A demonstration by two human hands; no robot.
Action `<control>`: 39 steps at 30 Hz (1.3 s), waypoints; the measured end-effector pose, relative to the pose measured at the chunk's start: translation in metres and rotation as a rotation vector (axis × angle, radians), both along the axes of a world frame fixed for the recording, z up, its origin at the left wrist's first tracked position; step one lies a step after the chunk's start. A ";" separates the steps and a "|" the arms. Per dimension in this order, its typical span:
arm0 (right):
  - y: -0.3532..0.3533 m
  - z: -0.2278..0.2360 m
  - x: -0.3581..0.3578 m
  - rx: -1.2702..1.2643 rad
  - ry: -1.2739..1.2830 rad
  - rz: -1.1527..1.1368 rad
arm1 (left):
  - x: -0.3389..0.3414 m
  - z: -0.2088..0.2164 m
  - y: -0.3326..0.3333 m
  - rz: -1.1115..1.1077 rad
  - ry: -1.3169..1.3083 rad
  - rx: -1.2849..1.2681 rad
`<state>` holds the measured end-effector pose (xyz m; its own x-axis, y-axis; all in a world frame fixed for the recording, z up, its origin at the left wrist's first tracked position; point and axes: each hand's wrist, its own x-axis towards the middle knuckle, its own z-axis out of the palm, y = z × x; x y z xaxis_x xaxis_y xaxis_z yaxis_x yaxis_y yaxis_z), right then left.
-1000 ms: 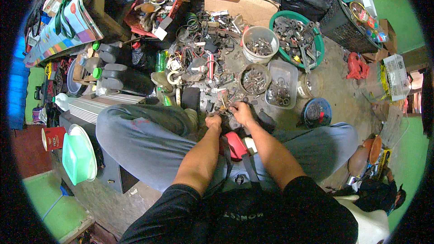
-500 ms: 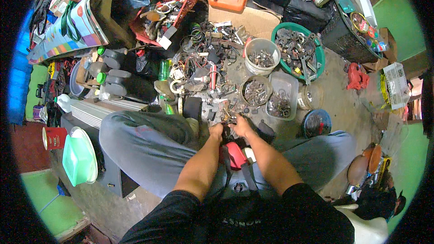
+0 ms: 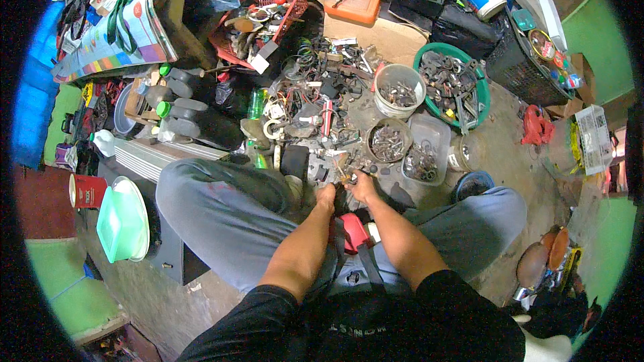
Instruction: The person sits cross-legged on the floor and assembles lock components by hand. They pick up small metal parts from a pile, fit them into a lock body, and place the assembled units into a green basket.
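Note:
Between my bent knees, my two hands work close together, low over the floor. My left hand (image 3: 325, 195) has its fingers curled around something small that its own knuckles hide. Just to its right, my right hand (image 3: 363, 187) is closed too, its thumb and fingers pinching toward the left hand. A small brownish metal piece (image 3: 346, 177) shows by the right fingertips; what each hand grips is too small to name. Right beyond the hands lies a heap of loose metal parts and wires (image 3: 315, 104). A red and black pouch (image 3: 353, 233) rests at my lap behind the wrists.
To the right of the heap stand a white bucket (image 3: 380, 102), a round tin (image 3: 371, 154), a clear plastic tub (image 3: 440, 135) and a green basin (image 3: 484, 108), all holding small parts. A red basket (image 3: 221, 47) and an orange toolbox (image 3: 355, 10) sit farther back. Dark bottles (image 3: 184, 124) stand left.
The whole view has shifted slightly, so the surroundings sit a little farther right. My hands stay close together and closed; the brownish piece by the right fingertips shows more clearly now.

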<state>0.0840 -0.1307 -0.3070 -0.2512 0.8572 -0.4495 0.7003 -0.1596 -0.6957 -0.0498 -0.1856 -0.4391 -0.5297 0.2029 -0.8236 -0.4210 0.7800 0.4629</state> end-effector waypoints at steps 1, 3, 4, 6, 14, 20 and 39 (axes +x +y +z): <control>-0.001 -0.006 0.000 0.056 -0.014 -0.013 | -0.002 0.011 0.001 -0.089 0.057 -0.061; 0.002 -0.022 0.006 0.079 -0.053 -0.056 | 0.005 0.057 0.008 -0.219 0.148 -0.154; 0.007 -0.033 0.015 0.043 -0.083 -0.104 | 0.016 0.110 0.017 -0.279 0.179 -0.186; 0.010 -0.039 0.012 -0.008 -0.048 -0.154 | 0.011 0.152 0.017 -0.293 0.221 -0.215; 0.026 -0.030 0.002 -0.340 0.263 -0.388 | 0.011 0.172 0.019 -0.245 0.457 -0.212; 0.038 0.050 -0.011 -0.260 0.515 -0.349 | 0.013 0.212 0.049 -0.167 0.847 -0.151; 0.121 0.419 0.006 0.893 0.417 0.499 | -0.066 0.533 0.151 -0.169 -0.769 0.969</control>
<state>0.0899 -0.0101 0.1121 -0.6475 0.5912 0.4809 0.2300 0.7532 -0.6162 -0.1154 -0.0350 0.0944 0.1146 0.9170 -0.3820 -0.7650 0.3268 0.5550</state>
